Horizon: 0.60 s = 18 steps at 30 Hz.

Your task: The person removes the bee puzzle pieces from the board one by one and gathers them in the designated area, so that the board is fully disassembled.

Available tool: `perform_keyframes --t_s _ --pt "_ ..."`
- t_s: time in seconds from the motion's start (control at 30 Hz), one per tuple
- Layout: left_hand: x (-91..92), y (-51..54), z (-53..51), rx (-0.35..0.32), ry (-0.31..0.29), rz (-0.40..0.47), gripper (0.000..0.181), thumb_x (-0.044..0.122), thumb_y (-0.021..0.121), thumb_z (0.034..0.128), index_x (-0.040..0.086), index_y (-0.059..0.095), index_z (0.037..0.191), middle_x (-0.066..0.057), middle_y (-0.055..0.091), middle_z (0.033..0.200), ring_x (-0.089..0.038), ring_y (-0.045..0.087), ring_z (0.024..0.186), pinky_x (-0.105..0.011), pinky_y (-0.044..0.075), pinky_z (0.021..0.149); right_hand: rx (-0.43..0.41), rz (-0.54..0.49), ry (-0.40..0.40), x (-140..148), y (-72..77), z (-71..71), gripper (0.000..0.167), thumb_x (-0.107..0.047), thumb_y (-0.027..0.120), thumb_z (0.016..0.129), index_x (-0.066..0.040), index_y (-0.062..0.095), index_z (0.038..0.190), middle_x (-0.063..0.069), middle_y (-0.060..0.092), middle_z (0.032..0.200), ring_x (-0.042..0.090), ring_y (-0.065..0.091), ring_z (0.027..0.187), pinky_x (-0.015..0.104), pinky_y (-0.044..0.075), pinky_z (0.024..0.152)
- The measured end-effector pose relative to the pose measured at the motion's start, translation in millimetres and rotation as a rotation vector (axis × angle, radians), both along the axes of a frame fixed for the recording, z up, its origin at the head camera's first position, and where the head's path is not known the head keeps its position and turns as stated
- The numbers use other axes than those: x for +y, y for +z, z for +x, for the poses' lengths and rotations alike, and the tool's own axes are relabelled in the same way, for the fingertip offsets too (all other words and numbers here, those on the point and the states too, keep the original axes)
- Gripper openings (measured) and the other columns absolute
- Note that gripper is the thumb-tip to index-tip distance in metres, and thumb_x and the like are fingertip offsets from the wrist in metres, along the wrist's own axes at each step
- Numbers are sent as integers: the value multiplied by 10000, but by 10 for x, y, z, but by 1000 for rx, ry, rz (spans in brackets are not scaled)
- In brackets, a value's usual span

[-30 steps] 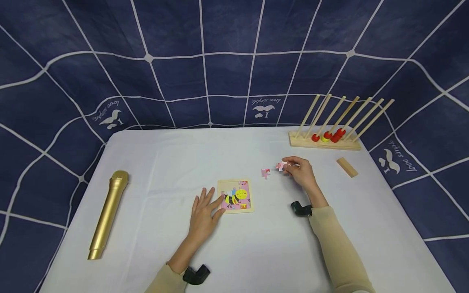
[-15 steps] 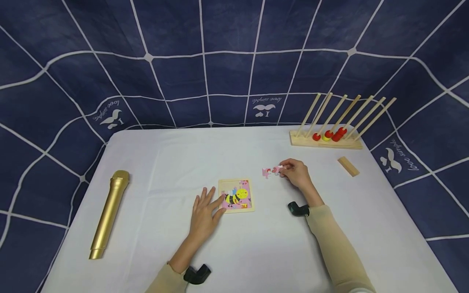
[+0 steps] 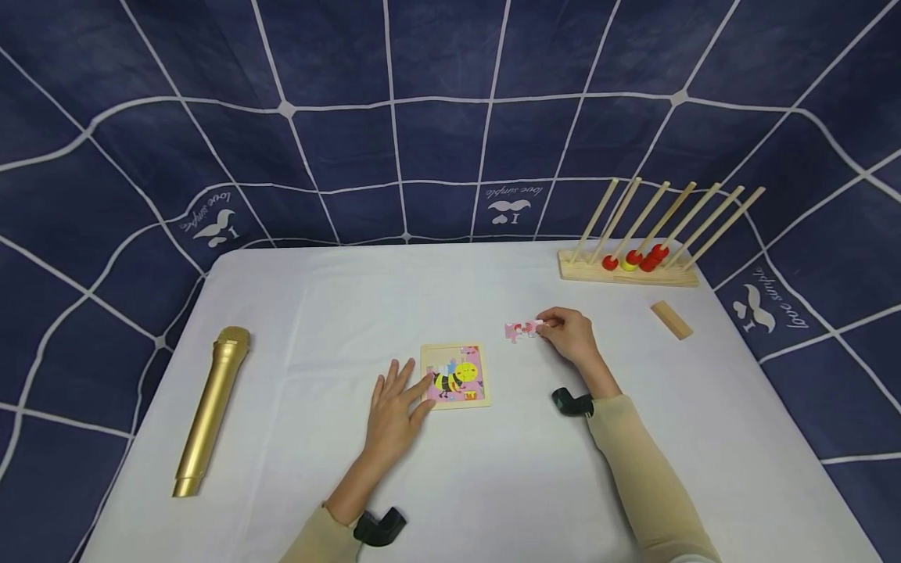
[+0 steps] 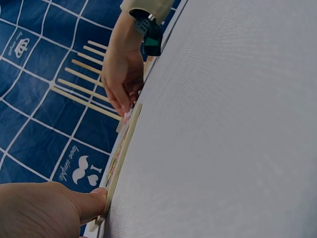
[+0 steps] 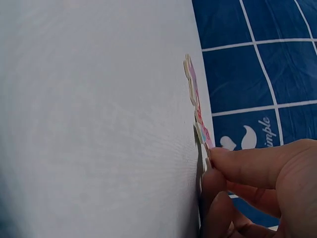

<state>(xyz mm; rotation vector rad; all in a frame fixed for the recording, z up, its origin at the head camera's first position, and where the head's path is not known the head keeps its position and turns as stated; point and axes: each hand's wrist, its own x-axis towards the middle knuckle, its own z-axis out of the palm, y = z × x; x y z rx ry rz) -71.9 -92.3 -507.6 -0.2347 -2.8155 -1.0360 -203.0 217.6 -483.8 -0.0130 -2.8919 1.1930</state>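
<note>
A shallow square tray of pale wood (image 3: 438,356) lies flat on a white-covered table (image 3: 296,297). Inside it, puzzle pieces printed with a yellow-and-black bee on pink (image 3: 461,377) fill all but a bare beige strip along the tray's far and left sides.

The person's left hand (image 3: 389,418) is at the tray's left side, its fingers spread; the index fingertip touches the tray, and the thumb rests against its edge near the closest left corner.

Right of the tray and farther from the person, the right hand (image 3: 572,336) pinches a small pink-and-red printed puzzle piece (image 5: 203,133) between thumb and fingers. The piece's far end meets a second pink, red-marked puzzle piece (image 3: 514,333) lying on the table; whether they interlock cannot be told.

Well beyond the tray to the right stands a light wooden rack with seven slanting rods (image 3: 598,272) and a few red and yellow beads (image 3: 648,264). A plain flat wooden block (image 3: 672,320) lies before it. Well left of the tray is a gold microphone (image 3: 211,414).
</note>
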Motion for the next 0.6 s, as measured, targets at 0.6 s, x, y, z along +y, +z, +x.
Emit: perform_keyframes --t_s 0.6 --pt "-3 -6 4 55 -2 0 403 203 742 848 80 684 1228 -230 461 1469 -480 293 1425 -643 185 1138 62 38 -19 -39 3 18 186 -117 720 867 -11 728 1019 140 641 876 221 562 773 282 401 689"
